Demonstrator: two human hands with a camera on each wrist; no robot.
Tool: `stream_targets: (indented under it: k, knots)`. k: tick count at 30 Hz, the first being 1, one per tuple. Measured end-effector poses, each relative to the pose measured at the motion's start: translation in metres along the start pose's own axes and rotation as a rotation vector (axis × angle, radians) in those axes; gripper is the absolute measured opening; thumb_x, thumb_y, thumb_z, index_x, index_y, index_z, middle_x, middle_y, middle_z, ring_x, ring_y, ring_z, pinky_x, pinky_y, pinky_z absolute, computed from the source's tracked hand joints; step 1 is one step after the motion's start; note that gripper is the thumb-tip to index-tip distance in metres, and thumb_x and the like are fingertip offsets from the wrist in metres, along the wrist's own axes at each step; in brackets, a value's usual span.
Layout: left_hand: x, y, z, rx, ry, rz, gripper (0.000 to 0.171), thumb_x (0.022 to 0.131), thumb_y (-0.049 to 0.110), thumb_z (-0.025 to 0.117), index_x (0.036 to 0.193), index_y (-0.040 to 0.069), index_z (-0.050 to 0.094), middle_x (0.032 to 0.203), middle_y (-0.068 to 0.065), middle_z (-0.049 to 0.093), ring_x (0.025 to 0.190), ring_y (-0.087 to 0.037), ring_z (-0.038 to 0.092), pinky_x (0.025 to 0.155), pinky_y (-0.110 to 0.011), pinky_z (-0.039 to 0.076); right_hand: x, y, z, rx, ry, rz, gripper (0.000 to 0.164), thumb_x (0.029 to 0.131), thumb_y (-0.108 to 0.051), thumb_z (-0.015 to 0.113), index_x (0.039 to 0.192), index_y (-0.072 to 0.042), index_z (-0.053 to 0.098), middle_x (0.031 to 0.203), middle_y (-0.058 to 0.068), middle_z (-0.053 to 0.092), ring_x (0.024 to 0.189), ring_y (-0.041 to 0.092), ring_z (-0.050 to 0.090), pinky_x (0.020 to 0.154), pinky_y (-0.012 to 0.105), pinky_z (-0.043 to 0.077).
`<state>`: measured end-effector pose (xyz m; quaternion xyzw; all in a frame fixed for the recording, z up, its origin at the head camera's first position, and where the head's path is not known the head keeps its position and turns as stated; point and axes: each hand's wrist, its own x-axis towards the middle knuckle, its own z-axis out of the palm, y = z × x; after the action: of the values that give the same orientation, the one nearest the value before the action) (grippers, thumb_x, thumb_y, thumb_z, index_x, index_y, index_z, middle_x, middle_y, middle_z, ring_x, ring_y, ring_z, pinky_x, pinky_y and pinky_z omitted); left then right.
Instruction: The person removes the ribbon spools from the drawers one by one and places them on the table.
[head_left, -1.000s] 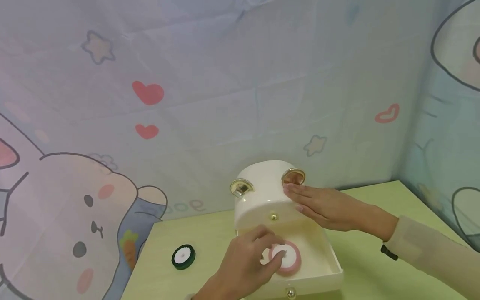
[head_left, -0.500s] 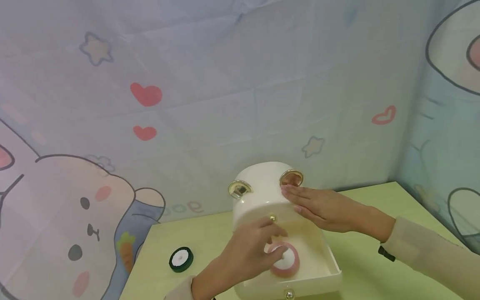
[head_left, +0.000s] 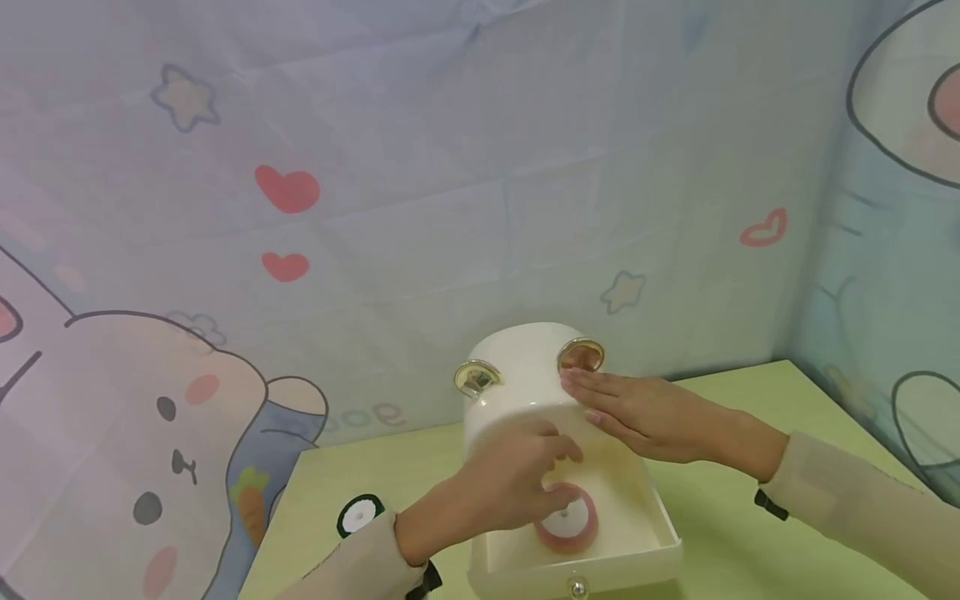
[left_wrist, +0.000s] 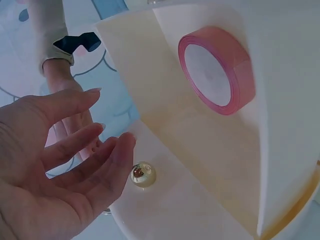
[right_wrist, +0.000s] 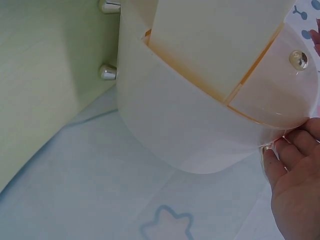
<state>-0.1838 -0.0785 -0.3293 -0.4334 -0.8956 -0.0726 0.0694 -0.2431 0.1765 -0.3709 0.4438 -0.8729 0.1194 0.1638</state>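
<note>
A white storage box (head_left: 517, 346) with two gold ear-shaped pieces stands on the table, its lower drawer (head_left: 630, 567) pulled out. Inside that drawer lies a roll of pink ribbon (head_left: 564, 537) with a white face. My left hand (head_left: 506, 479) hovers over the drawer with loosely bent fingers, holding nothing; in the left wrist view the pink roll (left_wrist: 217, 70) is apart from its fingertips. Against the top of the box, by the right gold ear (head_left: 583, 354), my right hand (head_left: 652, 417) rests with its fingers extended. The right wrist view shows its fingertips at the box's edge.
A dark green ribbon roll (head_left: 360, 512) lies on the pale green table (head_left: 405, 467), left of the box, partly behind my left sleeve. A gold knob (left_wrist: 143, 174) sits on the upper drawer front. The printed cloth backdrop (head_left: 420, 250) rises behind the table.
My left hand has drawn up and forward from beside the pink roll toward the upper front of the box, its fingers empty. The right hand keeps its place on the box.
</note>
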Motion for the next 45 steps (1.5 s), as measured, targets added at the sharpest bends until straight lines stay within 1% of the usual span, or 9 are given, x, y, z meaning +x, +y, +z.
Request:
stream_targets:
  k: [7,10,14,19,27,32,35,41,45]
  knots:
    - [0.009,-0.001,0.004,0.028,-0.162,-0.005,0.039,0.086,0.028,0.084,0.122,0.016,0.075,0.115,0.004,0.075,0.106,-0.007,0.067,0.088,-0.014,0.050,-0.003,0.000,0.002,-0.005,0.008,-0.006,0.051,0.111,-0.025,0.049,0.160,-0.012,0.044,0.167,0.003,0.043,0.152,0.025,0.046,0.117,0.047,0.047]
    - [0.013,-0.001,0.005,0.108,-0.237,0.028,0.045,0.085,0.033,0.084,0.127,0.020,0.073,0.116,0.007,0.073,0.108,-0.006,0.066,0.092,-0.016,0.050,-0.004,0.000,0.002,0.001,0.007,-0.010,0.051,0.111,-0.025,0.049,0.160,-0.012,0.044,0.167,0.002,0.043,0.153,0.025,0.046,0.118,0.047,0.046]
    - [0.017,-0.002,0.004,0.237,-0.309,0.108,0.047,0.088,0.041,0.082,0.130,0.025,0.071,0.117,0.011,0.072,0.110,-0.005,0.066,0.098,-0.020,0.051,-0.002,0.000,0.003,0.002,0.006,-0.011,0.051,0.112,-0.025,0.048,0.160,-0.012,0.043,0.168,0.002,0.042,0.153,0.025,0.045,0.118,0.047,0.046]
    - [0.022,-0.005,0.002,0.274,-0.379,0.164,0.047,0.091,0.041,0.079,0.133,0.025,0.069,0.121,0.010,0.071,0.113,-0.005,0.066,0.102,-0.021,0.051,0.000,-0.002,0.003,0.000,0.014,-0.012,0.050,0.112,-0.026,0.048,0.160,-0.013,0.044,0.168,0.002,0.042,0.153,0.026,0.046,0.117,0.047,0.046]
    - [0.025,-0.007,0.007,0.358,-0.428,0.204,0.051,0.088,0.045,0.080,0.136,0.033,0.067,0.126,0.013,0.069,0.115,-0.003,0.066,0.098,-0.018,0.052,0.001,-0.002,0.006,0.000,0.024,-0.022,0.050,0.111,-0.025,0.048,0.160,-0.012,0.044,0.167,0.002,0.042,0.153,0.025,0.045,0.118,0.047,0.046]
    - [0.027,-0.007,0.011,0.373,-0.490,0.193,0.055,0.088,0.049,0.079,0.139,0.035,0.064,0.131,0.013,0.067,0.120,-0.004,0.065,0.100,-0.020,0.052,0.001,-0.001,0.005,0.009,0.021,-0.028,0.051,0.111,-0.024,0.048,0.160,-0.012,0.043,0.168,0.002,0.041,0.154,0.025,0.044,0.119,0.047,0.045]
    - [0.028,-0.010,0.020,0.367,-0.514,0.188,0.057,0.087,0.052,0.078,0.140,0.037,0.063,0.131,0.014,0.067,0.116,-0.005,0.066,0.098,-0.021,0.053,0.001,-0.001,0.005,0.011,0.015,-0.027,0.051,0.112,-0.024,0.048,0.161,-0.012,0.042,0.168,0.003,0.040,0.154,0.025,0.044,0.119,0.047,0.044]
    - [0.026,-0.012,0.027,0.365,-0.509,0.213,0.057,0.084,0.051,0.077,0.138,0.038,0.064,0.128,0.015,0.067,0.114,-0.003,0.066,0.096,-0.027,0.054,0.000,-0.003,0.004,0.012,0.007,-0.020,0.051,0.112,-0.027,0.047,0.161,-0.012,0.042,0.169,0.001,0.040,0.154,0.023,0.043,0.120,0.045,0.044]
    - [0.024,-0.013,0.033,0.379,-0.486,0.258,0.051,0.083,0.052,0.078,0.130,0.037,0.067,0.118,0.016,0.070,0.106,-0.001,0.066,0.091,-0.026,0.054,-0.001,-0.004,0.004,-0.003,0.017,-0.026,0.051,0.112,-0.027,0.048,0.161,-0.012,0.043,0.168,0.001,0.042,0.153,0.023,0.045,0.118,0.046,0.045]
